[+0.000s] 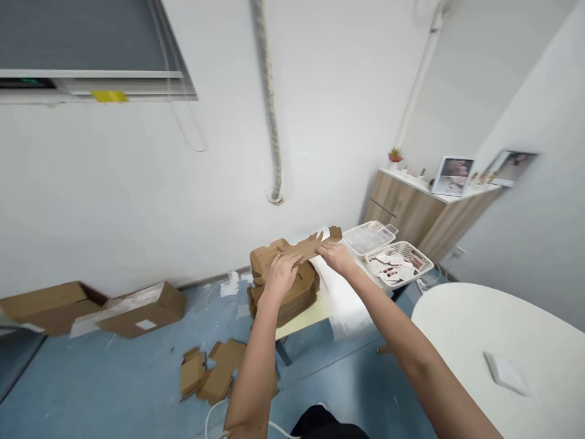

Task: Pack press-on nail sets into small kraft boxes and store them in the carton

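Observation:
A flat brown cardboard box blank [305, 247] with cut flaps is held up between my two hands. My left hand [282, 275] grips its near left edge, and my right hand [335, 255] has hold of its right part, fingers closed on the card. Right below it, a stack of flat cardboard blanks [299, 296] sits on a low pale-yellow table [311, 320]. My left forearm hides part of the stack's left side. White sheeting [347, 305] covers the table to the right of the stack.
Several folded cardboard pieces [219, 372] lie on the blue floor, left of my legs. Two larger cartons [148, 311] stand along the wall. White baskets [398, 263] with small items are beyond my right hand. A round white table [503, 323] is at right, near a wooden cabinet [406, 204].

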{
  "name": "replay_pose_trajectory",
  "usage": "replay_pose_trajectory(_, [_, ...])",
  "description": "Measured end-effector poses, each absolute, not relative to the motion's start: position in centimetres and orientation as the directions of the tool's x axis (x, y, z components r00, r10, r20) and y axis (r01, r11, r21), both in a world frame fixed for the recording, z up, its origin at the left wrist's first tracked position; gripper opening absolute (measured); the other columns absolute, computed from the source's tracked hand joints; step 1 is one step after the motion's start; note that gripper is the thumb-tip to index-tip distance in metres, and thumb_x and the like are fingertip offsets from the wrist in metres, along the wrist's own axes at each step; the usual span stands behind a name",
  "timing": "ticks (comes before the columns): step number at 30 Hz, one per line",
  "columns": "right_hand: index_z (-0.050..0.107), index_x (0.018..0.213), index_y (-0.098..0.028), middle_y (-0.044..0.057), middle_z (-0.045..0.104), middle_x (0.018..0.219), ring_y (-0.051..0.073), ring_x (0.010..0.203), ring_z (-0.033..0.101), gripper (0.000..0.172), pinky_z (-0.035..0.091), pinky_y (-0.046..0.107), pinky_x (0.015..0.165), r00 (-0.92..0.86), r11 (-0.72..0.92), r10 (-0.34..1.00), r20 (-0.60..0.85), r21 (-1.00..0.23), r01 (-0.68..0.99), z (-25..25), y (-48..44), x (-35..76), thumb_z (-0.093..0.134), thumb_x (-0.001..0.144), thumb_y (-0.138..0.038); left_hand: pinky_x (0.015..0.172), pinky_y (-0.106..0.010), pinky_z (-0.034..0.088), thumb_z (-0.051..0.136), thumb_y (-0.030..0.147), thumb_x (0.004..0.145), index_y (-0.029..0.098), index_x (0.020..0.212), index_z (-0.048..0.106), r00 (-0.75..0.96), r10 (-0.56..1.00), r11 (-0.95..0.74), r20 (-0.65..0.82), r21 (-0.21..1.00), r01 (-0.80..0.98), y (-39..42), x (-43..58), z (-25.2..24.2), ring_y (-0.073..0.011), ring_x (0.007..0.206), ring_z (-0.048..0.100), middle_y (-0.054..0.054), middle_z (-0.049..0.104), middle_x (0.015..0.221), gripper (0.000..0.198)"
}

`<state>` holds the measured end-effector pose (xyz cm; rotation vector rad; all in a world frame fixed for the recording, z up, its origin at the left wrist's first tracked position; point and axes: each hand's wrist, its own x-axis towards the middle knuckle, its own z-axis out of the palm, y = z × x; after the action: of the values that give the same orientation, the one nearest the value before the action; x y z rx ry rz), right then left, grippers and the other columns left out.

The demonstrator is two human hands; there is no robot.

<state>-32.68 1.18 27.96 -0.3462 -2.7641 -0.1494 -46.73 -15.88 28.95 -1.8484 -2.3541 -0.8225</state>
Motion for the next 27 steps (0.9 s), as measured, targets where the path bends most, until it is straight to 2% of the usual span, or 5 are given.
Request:
replay_pose_trajectory(3, [0.064,0.100,-0.016,0.009,0.069,0.091,0.019,0.087,0.057,0.021,0.040,0.028,0.078,-0.861,0.932,0.295,0.415,0.073,0.355,29.0,2.8,-26.1,0.044,0.095,-0.011,0.113,-0.048,0.031,0.045,0.011,0.090,0.024,0.122,0.063,-0.142,0.904,-0.018,0.402,0.369,0.929,-12.5,-42.3,29.5,-0.0203,0.119,0.059,-0.005,0.066,0.126,0.039])
replay_pose_trajectory(8, [0.065,0.099,-0.017,0.009,0.070,0.097,0.020,0.090,0.059,0.020,0.042,0.029,0.081,-0.739,0.801,0.495,0.457,0.088,0.592,29.0,3.5,-11.8,0.047,0.093,-0.011,0.112,-0.047,0.033,0.044,0.009,0.090,0.025,0.123,0.062,0.155,0.887,-0.329,0.435,0.361,0.873,-6.0,-32.1,29.2,-0.0189,0.118,0.060,-0.004,0.066,0.126,0.041])
replay_pose_trajectory(13, [0.066,0.103,-0.018,0.009,0.071,0.106,0.020,0.095,0.061,0.025,0.045,0.031,0.085,-0.545,0.583,0.676,0.496,0.092,0.807,26.7,1.2,4.2,0.045,0.093,-0.009,0.117,-0.052,0.022,0.047,0.007,0.085,0.023,0.122,0.063,0.401,0.796,-0.581,0.453,0.384,0.717,-1.0,-18.2,26.4,-0.0201,0.123,0.056,-0.005,0.066,0.126,0.043])
replay_pose_trajectory(20, [0.067,0.111,-0.018,0.011,0.070,0.113,0.021,0.104,0.062,0.037,0.049,0.034,0.092,-0.305,0.321,0.829,0.469,0.047,0.946,18.4,-6.1,21.5,0.041,0.089,-0.002,0.118,-0.056,0.018,0.045,0.006,0.087,0.027,0.127,0.059,0.648,0.647,-0.754,0.401,0.464,0.465,-0.3,-0.6,17.1,-0.0187,0.123,0.056,-0.004,0.065,0.127,0.047])
replay_pose_trajectory(27, [0.067,0.115,-0.017,0.011,0.070,0.117,0.021,0.105,0.063,0.043,0.052,0.036,0.090,-0.110,0.129,0.955,0.276,-0.053,0.990,6.6,-13.5,25.7,0.042,0.085,-0.001,0.114,-0.063,0.022,0.047,0.003,0.084,0.024,0.127,0.059,0.802,0.544,-0.802,0.246,0.431,0.412,-3.6,5.0,5.3,-0.0243,0.128,0.051,-0.007,0.066,0.126,0.050])
